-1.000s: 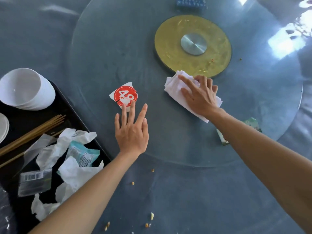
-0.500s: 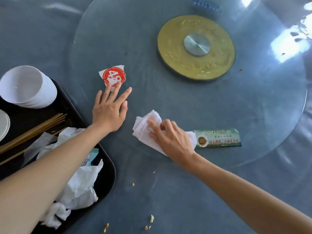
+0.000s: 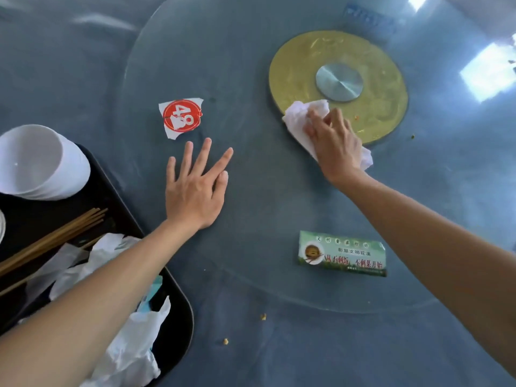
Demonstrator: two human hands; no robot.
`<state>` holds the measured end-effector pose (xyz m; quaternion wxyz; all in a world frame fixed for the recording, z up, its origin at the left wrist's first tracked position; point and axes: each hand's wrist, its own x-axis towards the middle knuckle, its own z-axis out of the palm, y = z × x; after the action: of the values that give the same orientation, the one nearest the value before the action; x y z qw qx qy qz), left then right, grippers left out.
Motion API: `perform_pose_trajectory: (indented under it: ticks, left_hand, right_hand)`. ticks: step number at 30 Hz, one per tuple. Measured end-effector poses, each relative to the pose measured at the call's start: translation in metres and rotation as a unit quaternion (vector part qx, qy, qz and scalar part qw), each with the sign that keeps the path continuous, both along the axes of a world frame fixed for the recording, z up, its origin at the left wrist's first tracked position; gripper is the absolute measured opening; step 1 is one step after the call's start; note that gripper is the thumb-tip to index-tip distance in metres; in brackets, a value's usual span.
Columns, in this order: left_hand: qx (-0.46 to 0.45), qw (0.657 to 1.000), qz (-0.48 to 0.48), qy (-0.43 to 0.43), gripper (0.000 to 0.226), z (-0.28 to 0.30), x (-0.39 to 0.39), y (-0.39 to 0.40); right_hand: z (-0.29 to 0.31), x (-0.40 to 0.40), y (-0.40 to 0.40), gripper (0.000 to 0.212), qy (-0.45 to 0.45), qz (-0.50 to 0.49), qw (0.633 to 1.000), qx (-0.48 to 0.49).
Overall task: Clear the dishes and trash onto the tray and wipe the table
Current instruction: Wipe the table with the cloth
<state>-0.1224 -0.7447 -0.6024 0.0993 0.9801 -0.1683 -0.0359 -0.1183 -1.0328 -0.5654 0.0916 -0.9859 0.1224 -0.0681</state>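
Wiping with gripped tissue point(image 3: 300, 118), right hand point(image 3: 333, 146) nears gold disc point(image 3: 385, 88); left hand point(image 3: 195, 188) flat.

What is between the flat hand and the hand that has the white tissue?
Nothing: in the head view only bare glass turntable lies between the left hand and the right hand gripping the tissue.

Right hand point(image 3: 333, 142) presses napkin point(image 3: 301, 114) (crumpled).
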Motion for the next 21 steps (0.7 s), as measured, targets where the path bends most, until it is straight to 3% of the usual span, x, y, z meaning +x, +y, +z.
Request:
perform_pose_trajectory:
  ticks: [3, 7, 10, 13, 17, 19, 21]
  left_hand:
    - [0.006, 1.000, -0.019, -0.001, 0.050, -0.002, 0.022, 0.011]
    - [0.015, 0.999, -0.047, 0.007, 0.052, 0.004, 0.051, 0.023]
    - [0.016, 0.997, -0.078, 0.015, 0.052, 0.011, 0.079, 0.033]
    - [0.011, 0.998, -0.065, 0.013, 0.051, 0.018, 0.083, 0.027]
    - [-0.035, 0.997, -0.016, 0.061, 0.053, 0.017, 0.027, -0.016]
    - [-0.018, 0.999, 0.006, 0.031, 0.055, 0.011, 0.012, -0.027]
    - [-0.023, 1.000, 0.014, 0.013, 0.057, 0.009, 0.022, -0.025]
  right_hand:
    - [-0.006, -0.052, 0.045, 0.050, 0.000, 0.152, 0.988, -0.027]
    - [-0.017, -0.149, 0.096, 0.055, -0.043, 0.382, 0.922, 0.036]
    - [-0.012, -0.155, 0.096, 0.056, -0.038, 0.456, 0.888, 0.045]
    - [0.019, -0.090, 0.063, 0.035, -0.029, 0.352, 0.935, 0.036]
    - [0.030, 0.026, 0.006, 0.041, -0.047, 0.127, 0.991, -0.012]
    - [0.016, 0.046, 0.000, 0.042, -0.007, 0.095, 0.995, 0.011]
    - [0.001, 0.034, 0.014, 0.049, 0.009, 0.130, 0.991, 0.017]
